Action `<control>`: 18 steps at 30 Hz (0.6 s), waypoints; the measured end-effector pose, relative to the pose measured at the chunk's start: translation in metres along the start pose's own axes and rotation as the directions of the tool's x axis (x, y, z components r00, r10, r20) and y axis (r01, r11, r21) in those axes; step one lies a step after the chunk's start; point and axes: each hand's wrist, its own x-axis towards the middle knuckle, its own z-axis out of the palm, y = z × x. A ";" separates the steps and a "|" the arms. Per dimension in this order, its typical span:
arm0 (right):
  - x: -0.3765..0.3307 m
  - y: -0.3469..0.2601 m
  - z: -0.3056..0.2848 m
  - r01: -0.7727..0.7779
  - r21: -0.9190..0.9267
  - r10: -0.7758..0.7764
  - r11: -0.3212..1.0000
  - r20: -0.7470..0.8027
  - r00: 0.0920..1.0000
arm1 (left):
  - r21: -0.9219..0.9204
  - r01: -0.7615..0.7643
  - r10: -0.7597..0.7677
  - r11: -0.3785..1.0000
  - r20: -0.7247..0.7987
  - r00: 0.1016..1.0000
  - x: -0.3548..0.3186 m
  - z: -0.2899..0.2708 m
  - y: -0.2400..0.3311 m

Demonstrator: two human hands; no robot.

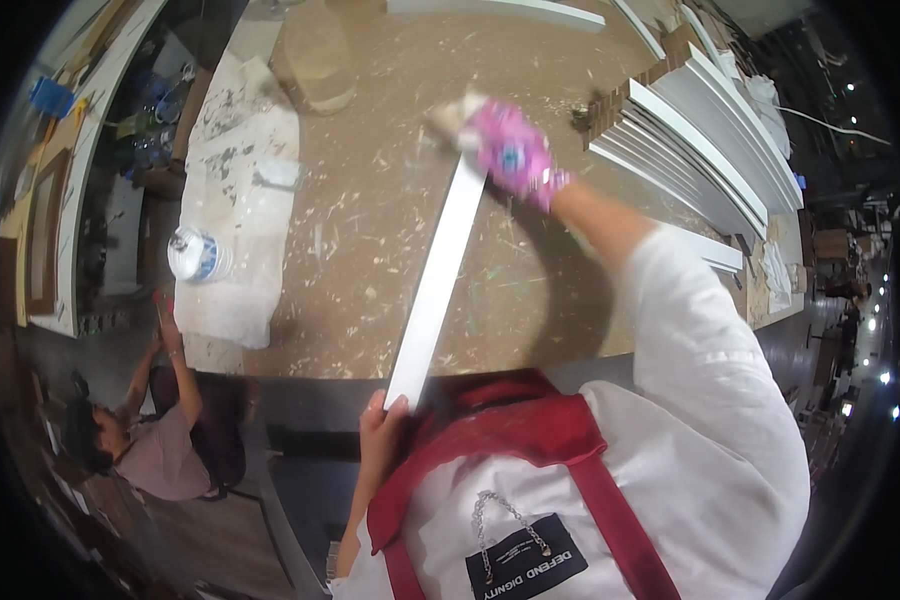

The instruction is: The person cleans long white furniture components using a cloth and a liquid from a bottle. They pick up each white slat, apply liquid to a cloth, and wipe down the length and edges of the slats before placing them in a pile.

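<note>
Left hand point(382, 428) pinched near end of white strip point(436, 275) at bench edge. Right hand point(513, 152), pink glove, closed on pale pad point(457, 116) at strip's far end. Strip lay flat across brown workbench point(370, 200), stacked white mouldings point(700, 140) beside it.

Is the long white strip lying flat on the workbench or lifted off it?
Mostly flat: the white strip lies along the workbench, near end overhanging, held by the left hand.
</note>
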 end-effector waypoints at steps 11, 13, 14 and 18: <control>-0.105 -0.013 0.147 -0.085 0.937 0.151 0.339 0.035 0.988 | -0.020 0.019 -0.019 1.000 0.030 0.999 -0.001 -0.004 -0.002; -0.046 0.006 0.067 0.080 0.269 -0.064 0.960 -0.066 0.996 | -0.038 0.012 -0.012 0.999 -0.006 1.000 -0.007 0.005 0.008; -0.029 0.034 0.065 0.057 0.352 -0.003 0.934 -0.153 0.988 | -0.046 0.009 -0.009 0.999 -0.009 1.000 -0.008 0.007 0.008; -0.037 0.012 0.059 -0.038 -0.064 0.026 0.997 -0.177 0.984 | -0.114 0.004 -0.003 0.993 0.015 1.000 -0.001 0.004 0.000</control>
